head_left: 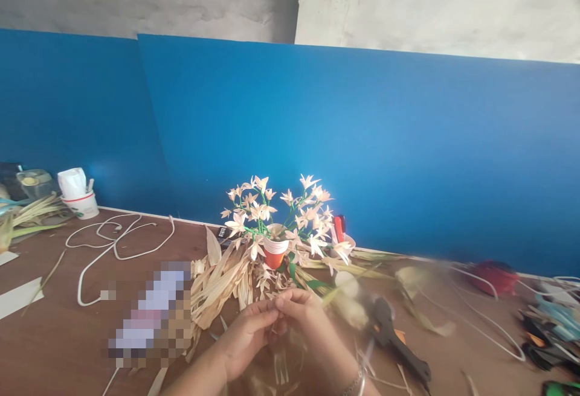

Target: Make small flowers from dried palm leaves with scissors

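Observation:
My left hand [247,332] and my right hand [301,317] meet low in the middle of the view, fingertips pinched together on a small pale piece of dried leaf between them. Thin strips hang below the hands. Just beyond them stands an orange paper cup [274,253] holding a bunch of cream leaf-made flowers [272,209] on green stems. A pile of dried corn-husk strips [222,284] lies on the brown table [54,348] left of the cup.
A black glue gun [394,332] lies right of my hands. A white cable [109,245] loops across the left side, another [489,323] on the right. A white cup [79,197] stands far left. A blue panel [362,148] backs the table. A red object [493,275] sits far right.

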Action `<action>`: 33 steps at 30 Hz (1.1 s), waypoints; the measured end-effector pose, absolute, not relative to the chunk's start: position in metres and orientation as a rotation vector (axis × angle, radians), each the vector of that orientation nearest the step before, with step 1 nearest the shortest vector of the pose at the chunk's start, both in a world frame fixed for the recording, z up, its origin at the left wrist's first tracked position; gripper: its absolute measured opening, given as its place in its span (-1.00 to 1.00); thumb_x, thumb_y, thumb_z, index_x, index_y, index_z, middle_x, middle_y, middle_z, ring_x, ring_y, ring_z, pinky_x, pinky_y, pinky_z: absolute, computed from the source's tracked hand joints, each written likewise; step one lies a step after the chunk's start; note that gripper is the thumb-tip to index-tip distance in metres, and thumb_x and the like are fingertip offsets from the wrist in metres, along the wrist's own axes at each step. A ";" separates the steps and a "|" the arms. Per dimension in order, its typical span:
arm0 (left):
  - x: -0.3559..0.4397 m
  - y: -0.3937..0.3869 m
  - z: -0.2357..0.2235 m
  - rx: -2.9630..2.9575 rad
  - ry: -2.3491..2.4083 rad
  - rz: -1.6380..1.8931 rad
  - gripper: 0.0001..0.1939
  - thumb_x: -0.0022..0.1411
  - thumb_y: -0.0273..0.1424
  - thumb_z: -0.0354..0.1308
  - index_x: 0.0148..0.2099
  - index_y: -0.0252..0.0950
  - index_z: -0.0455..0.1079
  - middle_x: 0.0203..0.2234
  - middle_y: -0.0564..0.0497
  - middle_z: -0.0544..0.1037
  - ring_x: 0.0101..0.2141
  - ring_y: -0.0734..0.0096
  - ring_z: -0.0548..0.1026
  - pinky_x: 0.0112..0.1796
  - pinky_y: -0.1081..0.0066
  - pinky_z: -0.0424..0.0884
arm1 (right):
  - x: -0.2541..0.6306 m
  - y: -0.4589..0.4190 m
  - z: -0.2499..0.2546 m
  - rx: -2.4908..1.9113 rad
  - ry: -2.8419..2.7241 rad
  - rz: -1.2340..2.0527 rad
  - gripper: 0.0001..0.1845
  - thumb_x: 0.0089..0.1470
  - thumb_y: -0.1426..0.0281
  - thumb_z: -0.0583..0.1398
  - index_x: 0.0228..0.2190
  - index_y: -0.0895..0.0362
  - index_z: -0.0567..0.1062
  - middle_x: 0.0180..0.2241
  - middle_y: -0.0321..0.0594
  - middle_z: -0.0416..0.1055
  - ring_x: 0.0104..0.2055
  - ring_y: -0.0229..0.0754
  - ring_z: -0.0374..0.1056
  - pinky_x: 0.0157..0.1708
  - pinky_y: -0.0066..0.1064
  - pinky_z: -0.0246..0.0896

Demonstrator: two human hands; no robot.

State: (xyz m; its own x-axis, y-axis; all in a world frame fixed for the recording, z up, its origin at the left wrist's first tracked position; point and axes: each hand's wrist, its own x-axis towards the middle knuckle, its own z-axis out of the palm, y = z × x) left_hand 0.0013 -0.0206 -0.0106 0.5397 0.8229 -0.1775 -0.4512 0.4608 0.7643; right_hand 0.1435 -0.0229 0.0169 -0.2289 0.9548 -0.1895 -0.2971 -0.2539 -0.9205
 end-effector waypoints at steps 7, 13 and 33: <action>0.006 -0.024 0.000 1.037 0.882 1.024 -0.76 -0.04 -0.28 0.29 -0.33 -0.32 0.46 -0.45 -0.01 0.53 -0.38 0.32 0.43 -0.32 0.39 0.30 | 0.142 -0.022 0.015 -1.096 -0.932 1.528 -0.69 -0.33 0.24 0.42 -0.64 0.18 0.47 -0.67 -0.36 0.33 -0.61 -0.34 0.20 -0.57 -0.49 0.07; 0.005 -0.026 -0.006 1.629 1.306 1.304 -0.91 0.02 -0.37 0.22 -0.48 -0.23 0.41 -0.48 -0.01 0.49 -0.33 0.20 0.41 -0.24 0.30 0.27 | 0.139 -0.022 0.013 -1.187 -0.976 1.413 -0.68 -0.35 0.23 0.42 -0.66 0.18 0.47 -0.67 -0.36 0.33 -0.60 -0.33 0.18 -0.55 -0.46 0.07; 0.009 -0.029 -0.008 1.473 1.296 1.301 -0.87 0.02 -0.33 0.23 -0.52 -0.24 0.46 -0.52 -0.03 0.50 -0.39 0.18 0.43 -0.29 0.32 0.28 | 0.137 -0.023 0.012 -1.174 -1.039 1.308 -0.64 -0.33 0.14 0.40 -0.61 0.18 0.51 -0.58 -0.26 0.42 -0.51 -0.24 0.27 -0.47 -0.44 0.16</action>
State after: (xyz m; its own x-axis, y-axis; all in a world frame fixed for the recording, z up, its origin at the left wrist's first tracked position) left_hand 0.0089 -0.0291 -0.0075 -0.0379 0.9792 0.1993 0.1958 -0.1883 0.9624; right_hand 0.1375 -0.0229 0.0118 0.0270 0.9963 -0.0817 -0.1452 -0.0770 -0.9864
